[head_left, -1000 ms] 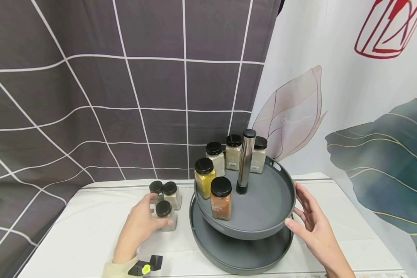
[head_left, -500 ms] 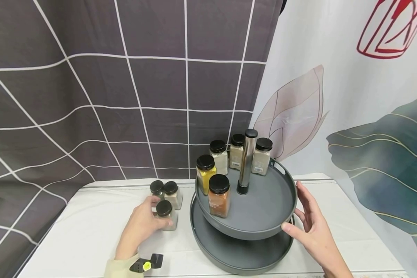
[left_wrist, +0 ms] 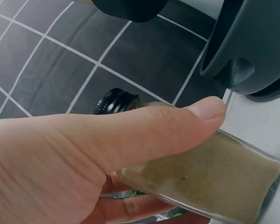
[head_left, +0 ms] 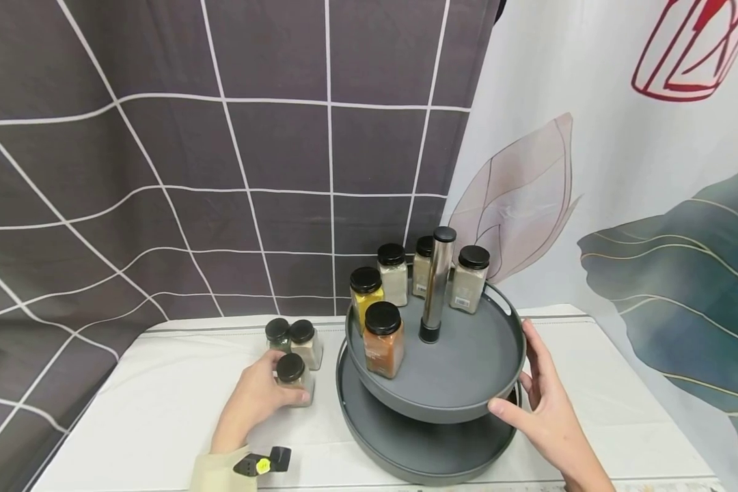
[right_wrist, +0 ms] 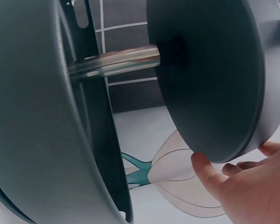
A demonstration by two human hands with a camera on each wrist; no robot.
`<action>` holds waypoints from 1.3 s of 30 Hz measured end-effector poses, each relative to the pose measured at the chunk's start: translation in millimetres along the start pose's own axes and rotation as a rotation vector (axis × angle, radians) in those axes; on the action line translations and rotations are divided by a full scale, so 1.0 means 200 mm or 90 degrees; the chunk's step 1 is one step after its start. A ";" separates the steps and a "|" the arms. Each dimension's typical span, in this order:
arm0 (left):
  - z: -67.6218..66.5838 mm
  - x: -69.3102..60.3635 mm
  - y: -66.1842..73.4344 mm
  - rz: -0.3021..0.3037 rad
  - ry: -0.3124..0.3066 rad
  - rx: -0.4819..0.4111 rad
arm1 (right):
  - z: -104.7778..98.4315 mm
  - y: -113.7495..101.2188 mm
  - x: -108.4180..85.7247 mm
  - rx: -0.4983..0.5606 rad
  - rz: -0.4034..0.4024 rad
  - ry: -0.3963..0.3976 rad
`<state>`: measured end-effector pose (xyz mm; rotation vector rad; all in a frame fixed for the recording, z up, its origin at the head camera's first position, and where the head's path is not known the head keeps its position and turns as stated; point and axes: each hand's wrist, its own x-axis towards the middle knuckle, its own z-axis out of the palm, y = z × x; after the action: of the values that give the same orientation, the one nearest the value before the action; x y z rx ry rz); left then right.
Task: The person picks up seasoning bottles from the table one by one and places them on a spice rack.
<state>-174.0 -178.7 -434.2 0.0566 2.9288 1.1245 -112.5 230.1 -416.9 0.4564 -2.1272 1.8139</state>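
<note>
Three small glass spice jars with black lids stand grouped on the white table. My left hand (head_left: 255, 393) grips the front spice jar (head_left: 295, 379), which holds pale powder, with the thumb across its near side in the left wrist view. Right of them is a grey two-tier turntable tray, its upper tier (head_left: 461, 362) raised on a metal post (head_left: 438, 287). My right hand (head_left: 547, 410) touches the outer rim of the upper tier, thumb and fingers spread apart. On that tier stand an orange jar (head_left: 384, 342), a yellow jar (head_left: 366, 297) and several pale ones.
The lower tier (head_left: 430, 458) sits on the white table (head_left: 147, 403). Behind the jars hangs a dark curtain (head_left: 270, 150) with white grid lines. A white curtain with leaf prints (head_left: 510, 198) hangs at the right.
The upper tier has turned: the orange jar shifted left and back, the rear jars shifted right. My right thumb slid left along the rim. The left hand keeps its grip on the jar.
</note>
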 end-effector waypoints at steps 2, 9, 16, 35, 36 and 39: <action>0.00 0.00 0.00 -0.003 -0.003 -0.002 | 0.00 0.00 0.00 -0.002 -0.004 -0.002; 0.01 0.01 -0.01 -0.017 0.002 -0.005 | 0.01 0.00 0.00 -0.012 -0.005 -0.006; 0.00 0.00 0.00 -0.015 0.017 -0.005 | -0.01 0.00 0.00 -0.047 0.004 -0.013; -0.18 -0.12 0.16 -0.001 0.092 -0.079 | -0.05 -0.01 0.01 -0.023 -0.089 0.000; -0.19 -0.13 0.17 0.000 0.097 -0.088 | -0.05 -0.01 0.01 -0.029 -0.085 0.003; -0.21 -0.16 0.20 0.006 0.110 -0.110 | -0.06 -0.01 0.00 -0.041 -0.074 0.016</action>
<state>-142.4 -178.2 -376.5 -0.0298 2.9643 1.4486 -112.3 240.8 -413.3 0.5261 -2.0906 1.6740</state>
